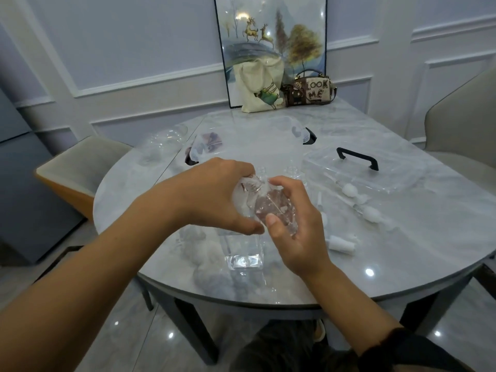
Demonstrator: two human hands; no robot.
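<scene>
Both hands meet over the middle of the marble table. My right hand grips a small clear plastic bottle, tilted with its threaded neck toward the upper left. My left hand holds a thin clear plastic wrap bunched around the bottle's neck and shoulder. A second clear square bottle lies on the table just below the hands. Several white pump heads with tubes lie to the right.
A clear storage box stands behind the hands and its lid with a black handle lies at right. Clear empty bottles lie at far left. A tote bag, a handbag and a framed picture stand at the back. Chairs flank the table.
</scene>
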